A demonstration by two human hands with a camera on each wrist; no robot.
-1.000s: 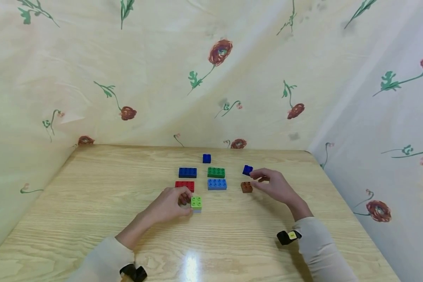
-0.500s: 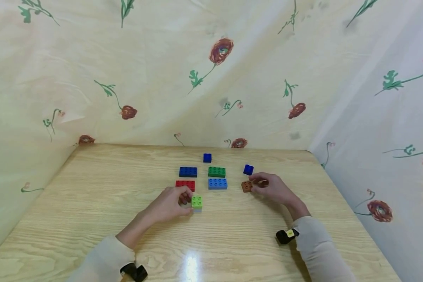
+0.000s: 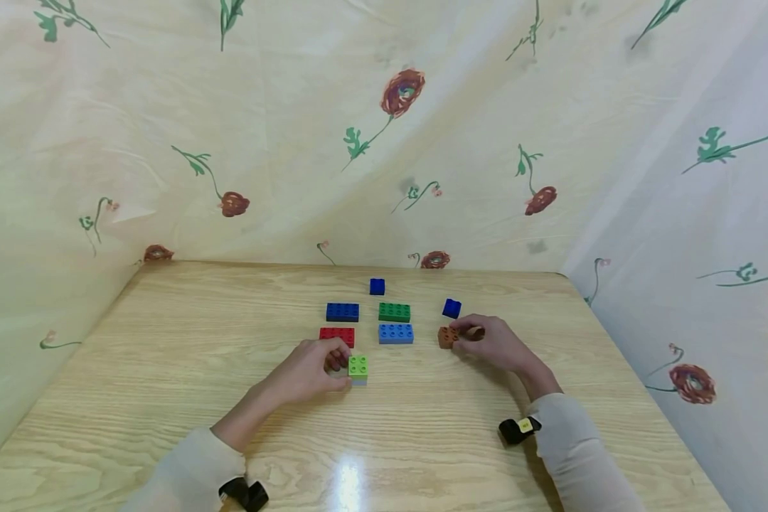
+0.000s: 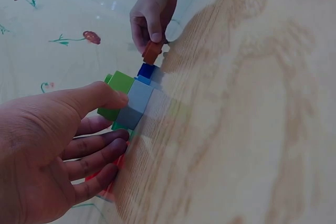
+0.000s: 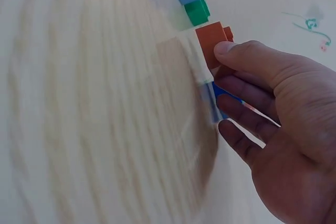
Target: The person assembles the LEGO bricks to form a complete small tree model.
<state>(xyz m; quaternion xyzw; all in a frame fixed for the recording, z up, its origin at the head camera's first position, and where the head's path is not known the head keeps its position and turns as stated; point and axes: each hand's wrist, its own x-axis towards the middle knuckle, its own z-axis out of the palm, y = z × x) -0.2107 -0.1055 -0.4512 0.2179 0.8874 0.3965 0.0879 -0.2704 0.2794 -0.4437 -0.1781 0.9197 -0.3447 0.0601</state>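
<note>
A light green block [image 3: 358, 364], stacked on a grey block [image 3: 358, 382], is pinched by the left hand [image 3: 310, 370] near the middle of the table [image 3: 384, 444]. The far side of the stack is hidden, so the pointing finger's tip cannot be seen. A brown block [image 3: 447, 338] is pinched by the right hand [image 3: 494, 343], and its right end is covered by the fingers. Whether the table is touched by it cannot be told. The red block [image 3: 337, 334] is partly covered by the left hand. In the right wrist view, a small blue block [image 5: 221, 98] is partly blocked by fingers. Both sleeves [image 3: 188, 469] are cut off below.
</note>
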